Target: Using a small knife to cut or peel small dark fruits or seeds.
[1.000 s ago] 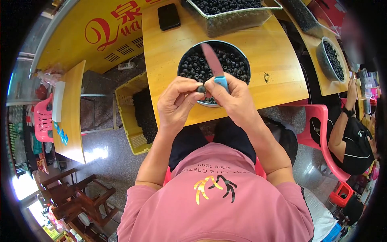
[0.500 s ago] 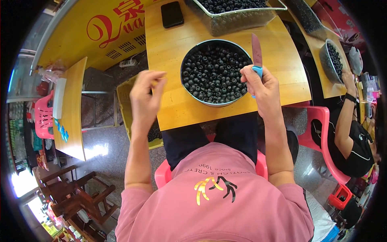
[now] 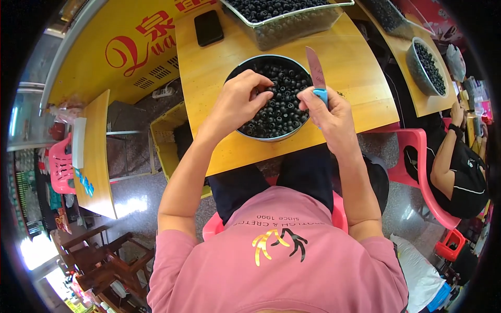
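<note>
A round metal bowl point(image 3: 270, 139) full of small, round, black fruit-like pieces point(image 3: 282, 112), some with a ring-like mark, stands on the wooden table point(image 3: 334, 57). Over its left side reaches my left hand point(image 3: 237, 101), fingers curled, with a gap between thumb and forefinger. I see nothing in that gap, though the other fingers are partly hidden. At the bowl's right rim, my right hand point(image 3: 329, 110) is closed round the blue handle of a small knife point(image 3: 315, 69). Its blade points up and away from me. The right thumb and forefinger meet beside the handle; I cannot tell whether they also pinch a piece.
Behind the bowl is a clear plastic tub point(image 3: 292, 30) of the same black pieces. A black phone point(image 3: 209, 28) lies at the far left. A yellow crate point(image 3: 166, 133) stands left of the table. To the right, a person point(image 3: 456, 177) sits near another bowl point(image 3: 429, 70).
My left hand has moved right and slightly up, from beside the table's left edge to over the bowl. The right hand still grips the knife, its blade leaning a little more left.
</note>
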The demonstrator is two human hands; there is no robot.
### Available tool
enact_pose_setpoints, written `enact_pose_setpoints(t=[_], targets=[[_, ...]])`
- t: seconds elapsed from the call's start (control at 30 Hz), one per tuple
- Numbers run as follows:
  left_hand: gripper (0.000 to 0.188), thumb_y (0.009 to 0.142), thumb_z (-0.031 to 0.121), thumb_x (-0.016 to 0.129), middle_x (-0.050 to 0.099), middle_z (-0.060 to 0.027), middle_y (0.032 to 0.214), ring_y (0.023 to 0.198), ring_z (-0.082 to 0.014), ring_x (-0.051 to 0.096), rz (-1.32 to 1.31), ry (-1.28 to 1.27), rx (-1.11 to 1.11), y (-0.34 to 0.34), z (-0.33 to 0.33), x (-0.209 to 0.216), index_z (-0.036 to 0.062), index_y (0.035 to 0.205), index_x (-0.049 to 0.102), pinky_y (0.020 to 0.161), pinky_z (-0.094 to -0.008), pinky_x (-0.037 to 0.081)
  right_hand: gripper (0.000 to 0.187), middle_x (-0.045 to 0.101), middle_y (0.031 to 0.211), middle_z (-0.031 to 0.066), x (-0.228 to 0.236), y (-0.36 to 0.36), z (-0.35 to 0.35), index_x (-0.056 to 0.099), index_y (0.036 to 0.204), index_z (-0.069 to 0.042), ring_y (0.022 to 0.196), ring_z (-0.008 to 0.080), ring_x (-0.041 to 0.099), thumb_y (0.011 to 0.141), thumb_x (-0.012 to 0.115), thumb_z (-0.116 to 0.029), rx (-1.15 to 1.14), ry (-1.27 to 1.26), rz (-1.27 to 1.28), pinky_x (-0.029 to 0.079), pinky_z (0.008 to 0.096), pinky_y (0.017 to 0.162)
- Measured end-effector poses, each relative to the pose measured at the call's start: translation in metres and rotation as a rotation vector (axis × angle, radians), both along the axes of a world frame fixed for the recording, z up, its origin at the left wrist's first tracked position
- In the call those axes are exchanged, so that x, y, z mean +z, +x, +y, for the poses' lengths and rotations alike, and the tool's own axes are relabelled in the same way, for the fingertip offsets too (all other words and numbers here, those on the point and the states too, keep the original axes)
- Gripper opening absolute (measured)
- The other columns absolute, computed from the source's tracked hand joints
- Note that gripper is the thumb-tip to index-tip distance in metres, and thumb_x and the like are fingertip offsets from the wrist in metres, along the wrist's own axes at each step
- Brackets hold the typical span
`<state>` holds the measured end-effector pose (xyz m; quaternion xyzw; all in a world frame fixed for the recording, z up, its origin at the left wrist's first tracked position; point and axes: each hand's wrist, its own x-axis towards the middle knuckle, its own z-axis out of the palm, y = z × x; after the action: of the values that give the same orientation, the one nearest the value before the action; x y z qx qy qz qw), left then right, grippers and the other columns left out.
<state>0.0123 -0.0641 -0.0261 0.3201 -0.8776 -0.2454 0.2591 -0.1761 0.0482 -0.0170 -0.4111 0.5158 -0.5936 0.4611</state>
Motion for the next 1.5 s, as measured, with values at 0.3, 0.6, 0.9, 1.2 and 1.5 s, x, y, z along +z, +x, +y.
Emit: enact_pose_setpoints(t=[0.3, 0.6, 0.9, 1.2, 1.5], targets=[[0.018, 0.088, 0.001, 0.064, 0.060, -0.0025, 0.089, 0.066, -0.0047, 0.050, 0.307, 0.225, -0.061, 0.007, 0.033, 0.037, -0.0008, 0.105, 0.068, 0.057, -0.0202, 0.038, 0.016, 0.059, 0.071, -0.0050, 0.003, 0.032, -0.017, 0.065, 0.097, -0.006, 0.054, 0.0005, 0.043, 0.092, 0.069, -0.021, 0.053, -0.018, -0.101, 0.032, 0.0166, 0.048], [0.017, 0.084, 0.000, 0.068, 0.056, -0.0035, 0.086, 0.066, -0.0081, 0.053, 0.412, 0.321, 0.009, 0.003, 0.040, 0.028, 0.0002, 0.101, 0.067, 0.057, -0.0218, 0.042, 0.018, 0.053, 0.066, -0.0063, 0.008, 0.032, -0.017, 0.060, 0.098, -0.008, 0.050, 0.0023, 0.044, 0.089, 0.071, -0.018, 0.087, 0.099, -0.419, 0.033, 0.0187, 0.046], [0.012, 0.089, 0.004, 0.067, 0.054, -0.0031, 0.095, 0.082, -0.0096, 0.055, 0.606, 0.387, 0.044, 0.001, 0.051, 0.003, 0.0022, 0.100, 0.064, 0.068, -0.0228, 0.045, 0.018, 0.051, 0.064, -0.0060, 0.006, 0.032, -0.017, 0.060, 0.096, -0.007, 0.050, 0.0023, 0.043, 0.089, 0.070, -0.020, 0.147, 0.128, -0.371, 0.033, 0.0195, 0.047], [0.017, 0.095, 0.011, 0.062, 0.052, -0.0004, 0.099, 0.086, -0.0072, 0.053, 0.853, 0.734, -0.023, 0.005, 0.058, -0.001, 0.0006, 0.107, 0.058, 0.074, -0.0213, 0.044, 0.014, 0.056, 0.069, -0.0020, 0.005, 0.032, -0.013, 0.062, 0.099, -0.005, 0.056, 0.0033, 0.047, 0.092, 0.066, -0.017, 0.183, 0.074, -0.259, 0.036, 0.0206, 0.048], [0.017, 0.095, 0.015, 0.063, 0.054, 0.0030, 0.095, 0.081, -0.0031, 0.048, 0.969, 0.804, -0.032, 0.005, 0.059, 0.003, 0.0057, 0.108, 0.056, 0.067, -0.0185, 0.041, 0.014, 0.064, 0.091, 0.0119, 0.012, 0.027, -0.004, 0.065, 0.100, -0.001, 0.072, 0.0225, 0.064, 0.087, 0.067, -0.004, 0.006, -0.416, 0.822, 0.050, 0.0278, 0.057]])
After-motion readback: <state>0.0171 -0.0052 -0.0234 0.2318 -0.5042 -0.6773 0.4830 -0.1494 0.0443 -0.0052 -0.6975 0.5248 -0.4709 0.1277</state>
